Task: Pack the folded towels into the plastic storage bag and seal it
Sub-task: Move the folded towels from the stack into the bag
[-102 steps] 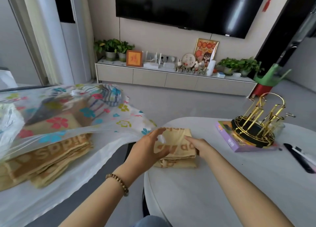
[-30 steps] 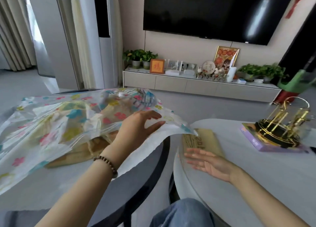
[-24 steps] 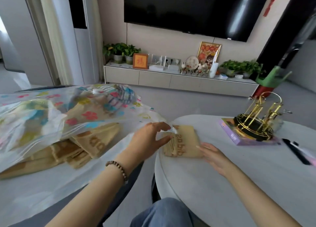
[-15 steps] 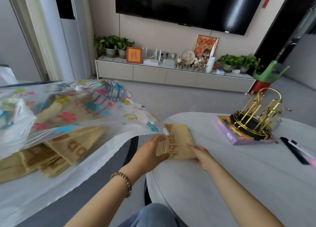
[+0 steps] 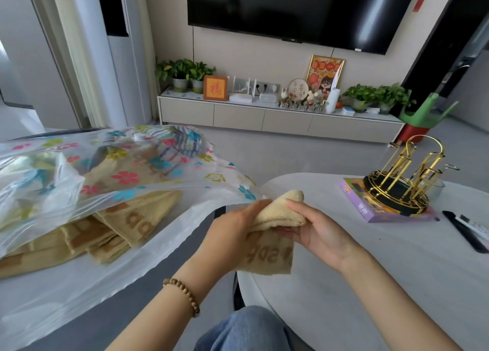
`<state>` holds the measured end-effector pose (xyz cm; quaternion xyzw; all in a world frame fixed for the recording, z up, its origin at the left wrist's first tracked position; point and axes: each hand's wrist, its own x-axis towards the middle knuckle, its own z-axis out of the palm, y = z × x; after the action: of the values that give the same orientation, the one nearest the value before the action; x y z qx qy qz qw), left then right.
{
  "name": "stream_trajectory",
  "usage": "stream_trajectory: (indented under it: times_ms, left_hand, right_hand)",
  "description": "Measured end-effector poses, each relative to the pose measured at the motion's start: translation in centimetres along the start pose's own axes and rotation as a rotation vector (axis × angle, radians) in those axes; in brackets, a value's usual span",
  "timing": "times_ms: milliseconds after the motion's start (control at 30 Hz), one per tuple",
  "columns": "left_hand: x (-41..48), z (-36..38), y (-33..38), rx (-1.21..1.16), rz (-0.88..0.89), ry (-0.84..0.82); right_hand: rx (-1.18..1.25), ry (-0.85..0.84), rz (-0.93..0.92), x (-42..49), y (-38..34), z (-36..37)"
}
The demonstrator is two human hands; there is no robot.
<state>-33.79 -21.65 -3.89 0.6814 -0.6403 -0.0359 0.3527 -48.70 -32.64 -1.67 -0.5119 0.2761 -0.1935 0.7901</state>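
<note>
On your left, the flower-printed plastic storage bag [image 5: 127, 176] lies across the dark table [image 5: 164, 292] with its mouth gaping toward you, and several tan folded towels [image 5: 111, 229] already sit inside, their near ends poking out past the opening. That part of the packing looks largely done, though you cannot count the towels through the crumpled film, and what looks like striped cloth fills the far end of the bag. Moving toward the middle, your left hand [image 5: 232, 226] and your right hand [image 5: 315, 229] are close together, both clamped on one more folded towel [image 5: 275, 234], lifted off the white table [image 5: 370, 284] with its lower flap hanging down between your wrists, just beside the bag's mouth. This one is not yet in. Further right, the white table carries only a gold rack [image 5: 404, 181] on a purple box [image 5: 370, 207] and a dark remote [image 5: 463, 231], so no other towel shows there. By that reading, the towel in your hands is probably the last, and what remains is to slide it in, tuck the protruding ends inside, and press the seal shut along the whole mouth.
</note>
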Motion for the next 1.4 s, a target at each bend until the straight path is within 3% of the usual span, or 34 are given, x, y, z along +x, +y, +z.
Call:
stream_trajectory:
  times_ms: [167,267,333,400,500,633,800,867,1033,1133,1300,1400]
  left_hand:
    - [-3.5,-7.1,0.4,-0.3,-0.079,0.006]
    - [-5.6,-11.7,0.2,-0.573,-0.141,-0.097]
    - [-7.0,-14.3,0.0,-0.683,-0.148,-0.204]
    - [-8.0,-16.1,-0.1,-0.695,-0.135,-0.196]
    - [-9.4,-17.6,-1.3,-0.501,-0.142,0.033]
    - [-12.4,-19.8,-5.2,0.021,-0.234,0.336]
    - [-17.9,-21.4,-11.1,0.453,-0.31,0.112]
    - [-19.2,-21.6,-13.1,0.503,-0.321,0.1]
    - [-20.1,-22.9,-15.0,0.423,-0.404,0.251]
    - [-19.4,-23.9,-15.3,0.404,-0.362,0.33]
    - [-17.2,-26.2,-14.8,0.391,-0.304,0.525]
    - [-16.6,-26.8,-14.7,0.384,-0.297,0.503]
  right_hand:
    - [-0.153,-0.001,-0.298,-2.8,-1.0,4.4]
    - [-0.292,-0.014,-0.454,-3.4,-1.5,6.3]
    - [-0.448,-0.166,-0.394,-3.4,-1.3,8.1]
    - [-0.546,-0.308,-0.252,-3.3,-0.4,10.5]
    - [-0.508,-0.327,-0.149,-2.7,1.6,14.0]
    - [-0.338,-0.317,0.003,-1.3,4.1,16.1]
    - [-0.261,-0.315,0.208,-0.3,7.1,17.2]
    - [-0.2,-0.337,0.249,0.1,8.2,17.8]
    - [-0.131,-0.331,0.342,1.9,10.6,20.5]
    - [-0.154,-0.335,0.345,3.7,11.5,23.0]
    - [-0.149,-0.257,0.182,7.8,10.0,29.2]
    - [-0.181,-0.026,-0.044,10.4,9.7,31.7]
